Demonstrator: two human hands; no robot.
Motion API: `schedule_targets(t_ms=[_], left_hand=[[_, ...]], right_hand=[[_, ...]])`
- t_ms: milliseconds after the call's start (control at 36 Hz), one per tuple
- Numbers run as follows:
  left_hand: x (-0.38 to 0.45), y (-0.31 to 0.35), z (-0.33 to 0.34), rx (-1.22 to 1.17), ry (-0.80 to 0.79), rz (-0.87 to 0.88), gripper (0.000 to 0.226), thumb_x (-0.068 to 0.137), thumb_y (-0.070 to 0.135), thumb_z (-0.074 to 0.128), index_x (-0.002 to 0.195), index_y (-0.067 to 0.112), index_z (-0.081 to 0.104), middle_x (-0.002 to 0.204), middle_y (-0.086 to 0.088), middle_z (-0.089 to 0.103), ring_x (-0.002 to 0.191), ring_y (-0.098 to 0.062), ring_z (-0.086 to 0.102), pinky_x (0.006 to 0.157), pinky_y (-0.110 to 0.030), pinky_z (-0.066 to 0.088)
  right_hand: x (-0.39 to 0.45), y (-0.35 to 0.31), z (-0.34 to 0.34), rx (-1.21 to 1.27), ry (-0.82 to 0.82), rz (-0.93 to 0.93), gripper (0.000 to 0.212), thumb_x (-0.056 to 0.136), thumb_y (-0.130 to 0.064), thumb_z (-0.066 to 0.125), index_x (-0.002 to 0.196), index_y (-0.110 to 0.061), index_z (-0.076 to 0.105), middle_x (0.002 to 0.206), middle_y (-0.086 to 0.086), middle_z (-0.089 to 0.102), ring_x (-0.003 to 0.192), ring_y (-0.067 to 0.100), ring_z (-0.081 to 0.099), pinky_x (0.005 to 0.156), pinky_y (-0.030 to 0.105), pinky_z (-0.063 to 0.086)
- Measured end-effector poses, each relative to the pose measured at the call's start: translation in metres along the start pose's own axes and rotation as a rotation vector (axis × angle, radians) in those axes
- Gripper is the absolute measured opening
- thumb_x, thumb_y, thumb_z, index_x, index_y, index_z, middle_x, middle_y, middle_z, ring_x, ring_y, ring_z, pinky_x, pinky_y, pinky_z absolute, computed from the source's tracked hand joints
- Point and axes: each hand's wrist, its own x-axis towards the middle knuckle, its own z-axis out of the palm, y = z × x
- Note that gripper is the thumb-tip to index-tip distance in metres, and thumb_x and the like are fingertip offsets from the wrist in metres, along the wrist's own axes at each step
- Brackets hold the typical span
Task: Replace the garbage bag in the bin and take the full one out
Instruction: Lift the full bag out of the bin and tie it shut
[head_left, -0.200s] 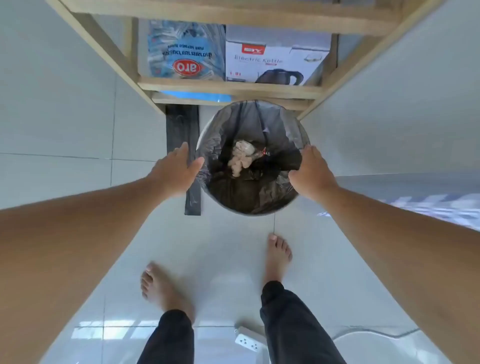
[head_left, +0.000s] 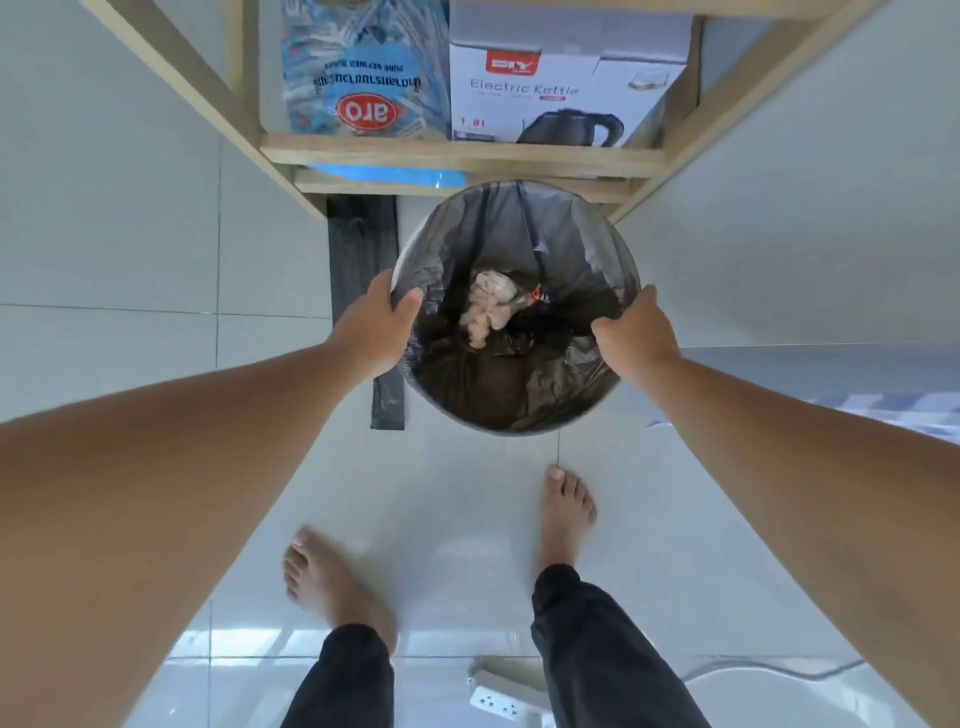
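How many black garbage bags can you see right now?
2: one garbage bag lines the bin, both hands at its rim; one flat folded bag lies on the floor left of the bin. Others may be hidden.

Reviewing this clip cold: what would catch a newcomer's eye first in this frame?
The round bin at centre, lined with a dark garbage bag holding crumpled pale waste, gripped at its rim by the left hand and the right hand. Behind it, a wooden shelf carries a white electric kettle box and a blue packet.
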Motion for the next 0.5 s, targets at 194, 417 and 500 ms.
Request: schedule_targets(t_ms=[194, 417, 500], left_hand=[[0.009, 0.0, 0.008, -0.046, 0.058, -0.067, 0.014, 0.102, 0.015, 0.033, 0.112, 0.008, 0.039, 0.099, -0.016, 0.053, 0.087, -0.032, 0.053, 0.068, -0.04, 0.04], [0.023, -0.001, 0.002, -0.444, -0.04, -0.221, 0.024, 0.1, 0.025, 0.049, 0.121, 0.012, 0.05, 0.118, -0.014, 0.059, 0.106, -0.029, 0.059, 0.081, -0.038, 0.052], [0.023, -0.003, 0.001, -0.69, -0.095, -0.32, 0.048, 0.089, 0.049, 0.056, 0.125, 0.017, 0.051, 0.134, -0.008, 0.053, 0.124, -0.031, 0.051, 0.095, -0.043, 0.042]], right_hand=[[0.023, 0.005, -0.002, 0.417, -0.113, 0.286, 0.037, 0.081, -0.016, 0.065, 0.116, -0.004, 0.061, 0.108, 0.014, 0.067, 0.1, 0.033, 0.065, 0.081, 0.037, 0.055], [0.034, 0.02, -0.01, 1.065, -0.267, 0.406, 0.046, 0.093, -0.058, 0.042, 0.096, -0.017, 0.062, 0.093, 0.006, 0.065, 0.091, 0.023, 0.061, 0.079, 0.035, 0.049], [0.031, 0.021, -0.003, 0.957, -0.218, 0.435, 0.029, 0.093, -0.036, 0.043, 0.081, -0.02, 0.064, 0.093, 0.005, 0.066, 0.088, 0.023, 0.059, 0.071, 0.033, 0.048]])
